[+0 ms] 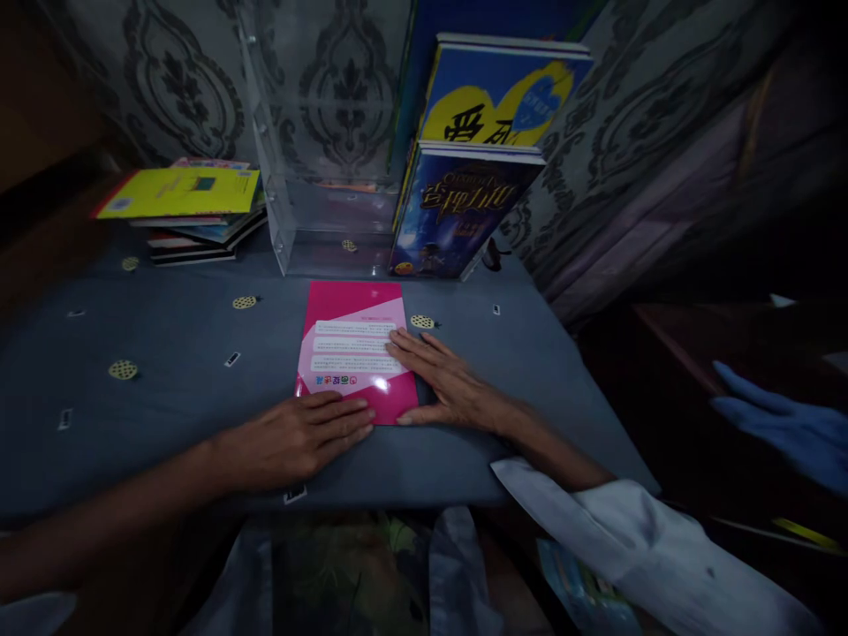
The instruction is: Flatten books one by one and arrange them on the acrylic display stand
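A pink book (351, 305) lies flat on the cloth-covered table in front of me, its printed text upside down from where I sit. My left hand (311, 433) rests at the book's near left edge, fingers stretched out and lying over its lower border. On the other side, my right hand (450, 384) touches the book's right edge, with its fingers on the cover and the thumb apart near the lower right corner. Neither hand is wrapped round the book.
A clear acrylic rack (284, 203) stands behind the book, with a dark blue book (464, 212) and a blue-and-yellow book (503, 88) upright on its right side. Several books are stacked under a yellow book (192, 193) at left. A blue glove (788, 424) appears at far right.
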The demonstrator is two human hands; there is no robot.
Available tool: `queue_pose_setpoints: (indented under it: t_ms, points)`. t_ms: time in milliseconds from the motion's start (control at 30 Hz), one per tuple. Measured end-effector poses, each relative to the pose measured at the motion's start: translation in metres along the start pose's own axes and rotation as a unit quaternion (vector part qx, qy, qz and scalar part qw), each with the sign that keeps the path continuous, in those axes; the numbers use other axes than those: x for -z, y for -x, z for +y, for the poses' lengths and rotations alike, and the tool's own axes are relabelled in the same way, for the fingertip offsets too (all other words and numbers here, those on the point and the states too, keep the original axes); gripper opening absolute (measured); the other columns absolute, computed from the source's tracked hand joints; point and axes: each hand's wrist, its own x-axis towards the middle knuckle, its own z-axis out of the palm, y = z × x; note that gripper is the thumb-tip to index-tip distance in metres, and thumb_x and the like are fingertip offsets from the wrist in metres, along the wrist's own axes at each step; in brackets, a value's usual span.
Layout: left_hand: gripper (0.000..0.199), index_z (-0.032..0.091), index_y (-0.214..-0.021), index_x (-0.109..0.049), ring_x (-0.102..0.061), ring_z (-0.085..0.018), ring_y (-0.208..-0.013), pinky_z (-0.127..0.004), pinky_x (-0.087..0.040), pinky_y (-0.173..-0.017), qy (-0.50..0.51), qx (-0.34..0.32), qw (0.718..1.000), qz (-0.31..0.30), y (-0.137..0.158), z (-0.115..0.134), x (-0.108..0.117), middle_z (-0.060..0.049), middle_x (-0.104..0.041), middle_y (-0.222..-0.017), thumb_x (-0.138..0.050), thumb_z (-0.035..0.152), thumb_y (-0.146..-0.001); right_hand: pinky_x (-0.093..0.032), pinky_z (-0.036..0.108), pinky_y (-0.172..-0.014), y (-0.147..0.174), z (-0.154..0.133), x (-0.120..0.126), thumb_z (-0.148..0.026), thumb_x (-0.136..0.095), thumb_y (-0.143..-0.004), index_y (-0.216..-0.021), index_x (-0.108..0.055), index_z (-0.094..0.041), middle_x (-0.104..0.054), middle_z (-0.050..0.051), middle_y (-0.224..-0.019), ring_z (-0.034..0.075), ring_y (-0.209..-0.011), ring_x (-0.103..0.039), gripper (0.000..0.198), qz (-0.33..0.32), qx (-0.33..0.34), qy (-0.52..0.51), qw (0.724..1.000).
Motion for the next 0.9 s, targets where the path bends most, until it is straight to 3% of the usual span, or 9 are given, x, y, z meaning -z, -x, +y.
queue_pose_setpoints:
  t_ms: [167,433,600,733,900]
  points:
    - [0.056,0.015,-0.152,-0.036,-0.043,-0.022,-0.142,-0.038,-0.037,-0.118,-0.009,0.039,0.999,0.003,0.034,0.004,0.008,-0.012,-0.049,-0.151,-0.042,0.005,-0.098,-0.018,0.056,-0.124,-0.001,-0.003,0.001,-0.067,-0.066,-0.082,-0.160,-0.011,-0.027,-0.027,0.011,-0.164,0.029,-0.152,-0.024,0.104,-0.002,-0.007,-0.008,1.000]
    - [0.071,0.023,-0.160,-0.019,-0.041,-0.022,-0.143,-0.033,-0.044,-0.111,0.018,0.143,0.990,-0.003,0.074,0.017,0.008,-0.010,-0.047,-0.153,-0.041,0.003,-0.095,-0.018,0.059,-0.123,-0.005,-0.005,0.010,-0.068,-0.068,-0.080,-0.159,-0.021,-0.025,-0.030,0.015,-0.162,0.032,-0.151,-0.026,0.101,-0.015,0.000,0.006,1.000]
    - [0.073,0.024,-0.159,-0.022,-0.050,-0.024,-0.135,-0.034,-0.050,-0.106,0.025,0.166,0.985,0.029,0.076,0.020,0.001,-0.011,-0.054,-0.147,-0.043,0.004,-0.093,-0.016,0.056,-0.125,-0.034,-0.048,0.019,-0.059,-0.062,-0.090,-0.155,-0.035,-0.026,-0.040,0.013,-0.158,0.028,-0.149,-0.032,0.078,-0.061,0.055,-0.022,0.996]
    - [0.069,0.020,-0.158,-0.024,-0.052,-0.024,-0.134,-0.037,-0.050,-0.106,0.014,0.152,0.986,0.068,0.073,0.021,-0.001,-0.012,-0.059,-0.141,-0.043,0.006,-0.094,-0.014,0.048,-0.127,-0.066,-0.090,0.006,-0.046,-0.048,-0.101,-0.153,-0.039,-0.015,-0.040,0.014,-0.157,0.022,-0.150,-0.030,0.061,-0.119,0.126,-0.063,0.983]
    - [0.062,0.018,-0.156,-0.032,-0.057,-0.022,-0.129,-0.036,-0.051,-0.107,0.007,0.156,0.982,0.105,0.071,0.023,-0.008,-0.011,-0.064,-0.135,-0.043,0.007,-0.095,-0.021,0.045,-0.126,-0.092,-0.092,-0.008,-0.035,-0.039,-0.105,-0.149,-0.044,-0.013,-0.045,0.015,-0.154,0.021,-0.148,-0.034,0.049,-0.118,0.148,-0.053,0.980]
